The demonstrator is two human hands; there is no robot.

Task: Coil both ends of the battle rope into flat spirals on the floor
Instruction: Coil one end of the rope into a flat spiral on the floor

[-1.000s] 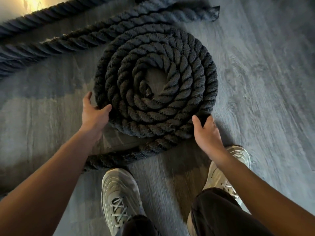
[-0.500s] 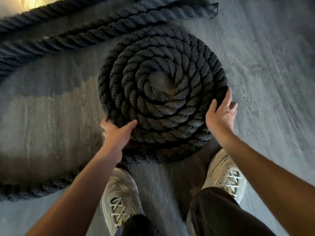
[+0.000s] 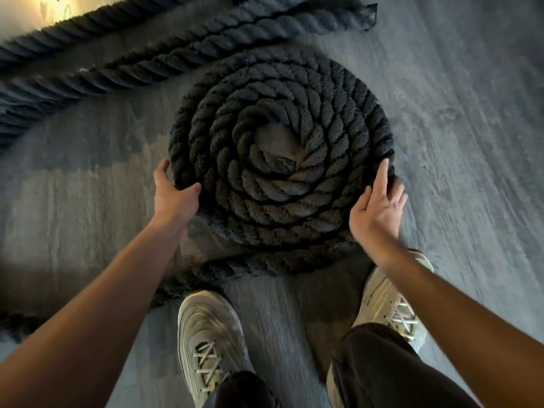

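Note:
A thick black battle rope lies wound in a flat spiral coil (image 3: 282, 151) on the grey floor in front of me. My left hand (image 3: 173, 195) clasps the coil's outer turn at its near left edge, thumb on top. My right hand (image 3: 378, 207) presses flat against the near right edge with its fingers spread. A loose tail of rope (image 3: 223, 272) leaves the coil's near side and runs left under my left arm. The rope's other end (image 3: 347, 19) lies straight beyond the coil, its cut tip at the upper right.
Two straight runs of rope (image 3: 88, 75) cross the floor at the upper left. My pale sneakers, the left one (image 3: 209, 343) and the right one (image 3: 394, 298), stand just short of the coil. Bright light falls at the top left corner.
My left hand has slid outward along the coil's left edge. My right hand has moved lower on the right edge. The coil has turned slightly and the loose tail has drawn closer.

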